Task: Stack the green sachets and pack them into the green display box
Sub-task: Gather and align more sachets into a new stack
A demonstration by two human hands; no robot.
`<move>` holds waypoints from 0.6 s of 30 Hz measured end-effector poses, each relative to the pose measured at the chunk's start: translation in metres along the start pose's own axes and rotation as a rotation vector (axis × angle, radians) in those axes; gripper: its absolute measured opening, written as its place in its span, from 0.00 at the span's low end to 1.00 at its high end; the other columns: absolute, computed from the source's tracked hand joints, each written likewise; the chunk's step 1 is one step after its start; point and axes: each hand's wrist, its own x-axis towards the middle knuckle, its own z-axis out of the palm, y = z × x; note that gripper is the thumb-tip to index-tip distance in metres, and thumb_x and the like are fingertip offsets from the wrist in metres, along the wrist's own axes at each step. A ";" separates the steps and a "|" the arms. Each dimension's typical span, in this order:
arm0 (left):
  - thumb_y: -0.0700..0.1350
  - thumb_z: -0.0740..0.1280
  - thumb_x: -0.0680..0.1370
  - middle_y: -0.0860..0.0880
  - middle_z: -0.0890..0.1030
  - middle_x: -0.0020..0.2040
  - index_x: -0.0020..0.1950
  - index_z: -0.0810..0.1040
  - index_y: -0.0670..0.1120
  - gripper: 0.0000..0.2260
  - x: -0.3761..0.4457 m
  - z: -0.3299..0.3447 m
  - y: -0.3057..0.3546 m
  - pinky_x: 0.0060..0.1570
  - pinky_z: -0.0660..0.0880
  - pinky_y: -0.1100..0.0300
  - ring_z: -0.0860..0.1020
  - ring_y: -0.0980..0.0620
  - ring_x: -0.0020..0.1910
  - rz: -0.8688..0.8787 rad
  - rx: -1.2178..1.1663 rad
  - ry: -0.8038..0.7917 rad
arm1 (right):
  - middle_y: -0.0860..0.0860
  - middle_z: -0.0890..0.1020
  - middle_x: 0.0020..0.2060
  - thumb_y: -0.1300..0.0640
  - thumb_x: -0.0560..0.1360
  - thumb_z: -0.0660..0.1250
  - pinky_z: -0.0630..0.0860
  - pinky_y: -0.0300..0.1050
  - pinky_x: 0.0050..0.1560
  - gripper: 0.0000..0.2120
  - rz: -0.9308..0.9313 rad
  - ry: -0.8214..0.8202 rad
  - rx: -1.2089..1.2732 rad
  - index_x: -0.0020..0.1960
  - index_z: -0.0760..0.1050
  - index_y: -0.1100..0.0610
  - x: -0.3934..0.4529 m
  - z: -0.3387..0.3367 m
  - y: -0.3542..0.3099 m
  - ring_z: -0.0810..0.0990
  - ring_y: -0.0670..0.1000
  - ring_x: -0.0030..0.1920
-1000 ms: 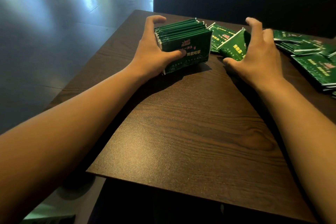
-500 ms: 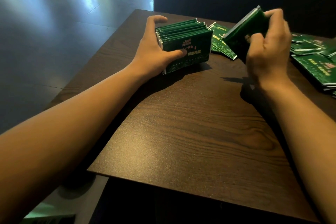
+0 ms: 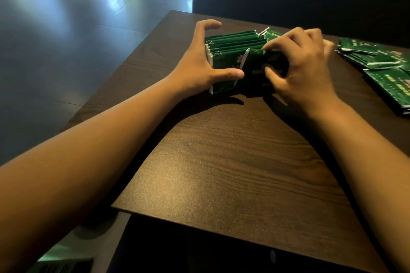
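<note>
Head view: dark wood-grain table (image 3: 233,173), glossy grey floor (image 3: 66,40).

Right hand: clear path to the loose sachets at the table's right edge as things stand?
Probably not yet. The right hand grips a sachet against the upright stack held by the left hand. The table toward the loose sachets looks unobstructed.

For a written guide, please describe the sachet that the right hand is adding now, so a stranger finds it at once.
Start at the upright row of sachets the left hand steadies on the table's far side. At its near face, the right hand pinches one sachet. Unlike its neighbours, it leans, its white edge askew.
</note>
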 end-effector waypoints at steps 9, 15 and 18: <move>0.43 0.81 0.71 0.43 0.71 0.70 0.75 0.58 0.46 0.42 -0.002 0.004 0.002 0.64 0.80 0.53 0.80 0.49 0.64 0.078 0.004 -0.003 | 0.57 0.75 0.59 0.48 0.75 0.71 0.68 0.42 0.57 0.18 -0.029 0.093 0.136 0.61 0.77 0.55 0.001 0.007 -0.019 0.70 0.57 0.59; 0.38 0.75 0.71 0.38 0.71 0.69 0.77 0.55 0.45 0.40 -0.002 0.004 0.005 0.57 0.79 0.59 0.81 0.47 0.60 0.085 -0.056 -0.081 | 0.50 0.67 0.72 0.38 0.77 0.64 0.75 0.57 0.67 0.27 0.330 -0.082 0.615 0.73 0.63 0.43 -0.001 0.012 -0.003 0.71 0.50 0.70; 0.38 0.78 0.73 0.41 0.72 0.69 0.77 0.53 0.43 0.43 -0.003 0.005 0.006 0.63 0.78 0.60 0.81 0.50 0.63 0.098 -0.051 -0.137 | 0.48 0.70 0.73 0.34 0.76 0.66 0.74 0.60 0.68 0.33 0.340 -0.236 0.713 0.76 0.56 0.39 -0.005 0.012 0.000 0.73 0.48 0.71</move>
